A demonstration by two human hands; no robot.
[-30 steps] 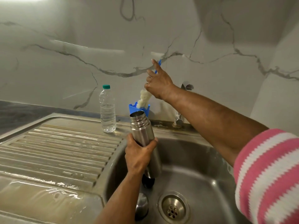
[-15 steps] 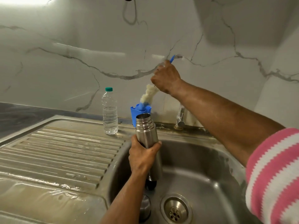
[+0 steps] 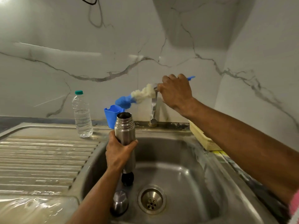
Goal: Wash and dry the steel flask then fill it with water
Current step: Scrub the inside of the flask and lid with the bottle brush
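Observation:
My left hand (image 3: 119,153) grips the open steel flask (image 3: 124,128) upright over the left side of the steel sink (image 3: 181,178). Its steel cap (image 3: 120,202) and a black stopper (image 3: 127,178) lie on the sink floor below. My right hand (image 3: 176,92) holds a bottle brush (image 3: 137,97) by its blue handle, up by the tap (image 3: 154,109). The brush has a white sponge part and a blue tip. It is tilted, its tip just above a blue holder cup (image 3: 111,115) behind the flask.
A clear plastic water bottle (image 3: 82,114) with a green cap stands at the back of the ribbed drainboard (image 3: 42,160). A cream plastic basket (image 3: 203,139) sits on the sink's right rim. The drain (image 3: 151,200) is at the sink's middle. Marble wall closes the back and right.
My right hand has lifted the brush out of the blue cup and swung it to the right, near the tap. The flask stays in my left hand.

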